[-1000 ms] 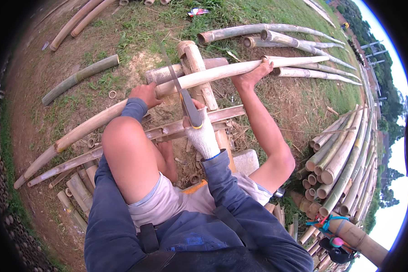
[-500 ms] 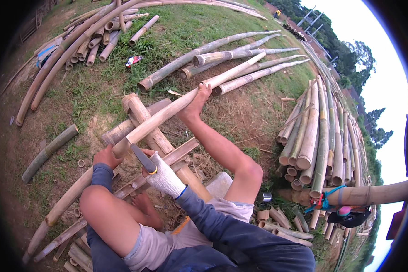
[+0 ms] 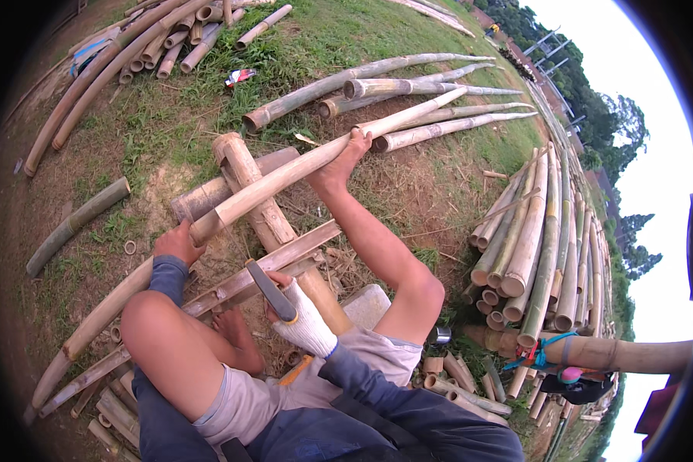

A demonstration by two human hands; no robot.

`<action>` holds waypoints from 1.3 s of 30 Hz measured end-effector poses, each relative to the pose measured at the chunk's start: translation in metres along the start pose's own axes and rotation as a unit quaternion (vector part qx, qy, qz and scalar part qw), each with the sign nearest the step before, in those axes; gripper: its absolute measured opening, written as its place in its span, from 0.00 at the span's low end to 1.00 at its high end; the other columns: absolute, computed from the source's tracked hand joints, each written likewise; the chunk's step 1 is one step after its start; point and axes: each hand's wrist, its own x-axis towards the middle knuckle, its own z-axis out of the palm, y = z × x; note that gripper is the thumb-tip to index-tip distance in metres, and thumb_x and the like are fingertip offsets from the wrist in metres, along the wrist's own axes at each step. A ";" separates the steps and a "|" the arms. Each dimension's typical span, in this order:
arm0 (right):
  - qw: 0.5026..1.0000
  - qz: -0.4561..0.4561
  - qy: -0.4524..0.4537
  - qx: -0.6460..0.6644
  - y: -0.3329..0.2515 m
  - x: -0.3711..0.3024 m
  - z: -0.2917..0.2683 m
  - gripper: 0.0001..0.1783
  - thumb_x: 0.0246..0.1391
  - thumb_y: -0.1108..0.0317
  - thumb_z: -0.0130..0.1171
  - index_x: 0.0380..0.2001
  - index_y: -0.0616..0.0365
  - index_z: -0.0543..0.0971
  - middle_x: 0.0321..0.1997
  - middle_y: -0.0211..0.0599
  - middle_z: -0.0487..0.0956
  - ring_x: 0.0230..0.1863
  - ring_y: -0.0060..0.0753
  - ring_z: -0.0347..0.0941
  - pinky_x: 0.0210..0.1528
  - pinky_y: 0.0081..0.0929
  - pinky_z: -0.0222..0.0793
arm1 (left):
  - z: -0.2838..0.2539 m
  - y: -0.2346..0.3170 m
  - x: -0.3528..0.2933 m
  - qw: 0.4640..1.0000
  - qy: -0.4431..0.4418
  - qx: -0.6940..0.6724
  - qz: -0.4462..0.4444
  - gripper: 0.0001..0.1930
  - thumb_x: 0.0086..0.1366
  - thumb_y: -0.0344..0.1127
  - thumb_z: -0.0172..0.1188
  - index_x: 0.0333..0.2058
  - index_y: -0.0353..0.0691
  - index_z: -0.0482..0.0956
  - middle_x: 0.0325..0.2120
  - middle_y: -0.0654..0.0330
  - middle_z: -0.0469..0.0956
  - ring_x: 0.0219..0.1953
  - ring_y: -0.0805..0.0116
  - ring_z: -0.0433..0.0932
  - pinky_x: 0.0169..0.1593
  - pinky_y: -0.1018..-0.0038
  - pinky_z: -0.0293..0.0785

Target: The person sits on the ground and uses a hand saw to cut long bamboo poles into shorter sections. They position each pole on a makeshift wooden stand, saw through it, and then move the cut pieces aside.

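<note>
A long pale bamboo pole point(image 3: 285, 182) slants from my lower left to the far right. My left hand point(image 3: 179, 245) is wrapped round it, left of my knees. In a white knitted glove, my right hand point(image 3: 304, 314) is closed on a narrow dark-grey hand tool point(image 3: 271, 291) with a yellowish edge. The tool points up and left, with its upper end a little below the pole; its exact kind is unclear. My bare foot point(image 3: 337, 165) presses against the pole farther along. Under the pole lies a thick bamboo support point(image 3: 258, 202).
A split bamboo length point(image 3: 235, 286) crosses below the pole. Cut bamboo pieces point(image 3: 169, 42) are heaped at upper left, and long poles point(image 3: 416, 86) lie on the grass. A large bamboo stack point(image 3: 535, 239) stands right; a short green piece point(image 3: 77, 223) lies left.
My right hand and the tool have moved away from the pole, down and right toward my body. My left hand keeps its hold on the pole. The whole view has shifted slightly.
</note>
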 end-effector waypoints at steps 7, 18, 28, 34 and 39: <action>0.978 -0.189 0.036 -0.077 0.040 0.039 0.015 0.31 0.58 0.81 0.57 0.67 0.63 0.69 0.58 0.47 0.76 0.53 0.41 0.76 0.58 0.33 0.73 | -0.004 -0.011 -0.002 0.999 -0.022 -0.003 0.031 0.40 0.54 0.64 0.75 0.59 0.47 0.77 0.42 0.46 0.88 0.47 0.43 0.87 0.54 0.51 0.83; 0.992 -0.117 0.016 -0.046 0.009 0.022 0.010 0.28 0.66 0.74 0.57 0.68 0.61 0.67 0.61 0.47 0.75 0.57 0.37 0.73 0.63 0.33 0.70 | 0.003 -0.009 -0.001 0.999 -0.037 -0.006 0.025 0.40 0.55 0.63 0.75 0.61 0.46 0.76 0.42 0.45 0.87 0.48 0.45 0.87 0.54 0.52 0.84; 0.992 -0.072 0.017 -0.100 0.028 -0.073 -0.018 0.34 0.57 0.79 0.58 0.69 0.64 0.67 0.59 0.47 0.75 0.54 0.35 0.76 0.59 0.32 0.72 | -0.004 -0.012 0.003 0.998 -0.044 -0.001 0.040 0.42 0.55 0.63 0.76 0.62 0.46 0.76 0.41 0.43 0.87 0.47 0.43 0.87 0.55 0.53 0.83; 0.992 -0.095 0.026 -0.073 0.008 -0.095 -0.025 0.33 0.60 0.77 0.57 0.68 0.66 0.66 0.59 0.46 0.75 0.55 0.36 0.75 0.62 0.33 0.69 | 0.000 -0.013 0.007 0.999 -0.034 -0.007 0.029 0.41 0.55 0.63 0.76 0.61 0.46 0.76 0.41 0.43 0.87 0.46 0.43 0.87 0.55 0.53 0.84; 0.990 -0.141 0.008 -0.015 0.013 0.118 0.034 0.31 0.60 0.79 0.59 0.67 0.61 0.68 0.57 0.47 0.76 0.54 0.36 0.74 0.60 0.32 0.71 | -0.007 -0.007 -0.002 0.999 -0.027 -0.004 0.022 0.40 0.55 0.63 0.76 0.60 0.46 0.77 0.42 0.45 0.87 0.47 0.44 0.87 0.55 0.53 0.83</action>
